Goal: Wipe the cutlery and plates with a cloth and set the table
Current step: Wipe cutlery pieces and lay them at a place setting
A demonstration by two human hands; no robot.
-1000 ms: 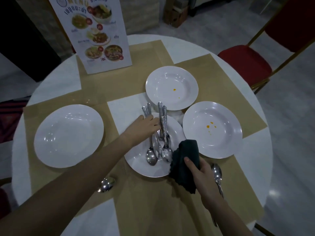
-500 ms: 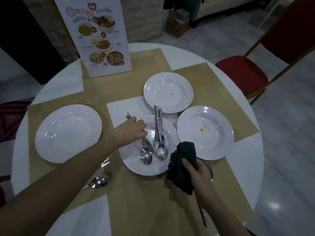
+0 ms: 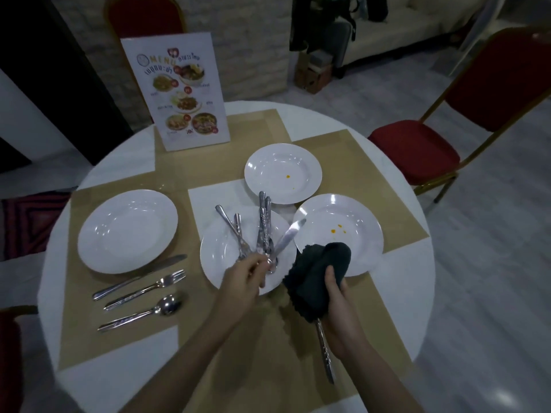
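1. Since the earlier frame the left hand (image 3: 247,275) has gone from reaching among the handles to lifting a silver table knife (image 3: 287,238) off the pile — blade now angled up toward the right, and more of the table is in view.
2. Left hand: fingers pinched closed on the knife's handle end, just above the near rim of the white round centre plate (image 3: 220,257) that holds the loose steel cutlery pile (image 3: 262,228).
3. Right hand (image 3: 337,296): closed on a bunched dark green cloth (image 3: 316,272), over the near edge of the stained white plate on the right (image 3: 357,234); an ornate-handled utensil (image 3: 325,353) lies on the tan mat beneath that wrist.
4. Already set: clean white plate at left (image 3: 128,231) with a knife, fork and spoon set (image 3: 140,293) laid on the near side of it.
5. Not yet wiped, by the look of it: far white plate (image 3: 283,174) and the right plate both show orange specks.
6. Step in hand, as I read it: bring knife and cloth together. Doing it well — fold the cloth around the blade, pull from handle to tip, keep the edge away from the palm, hold the handle firmly so it does not slip.
7. Risk: the blade tip knocking the remaining cutlery while lifting clear.
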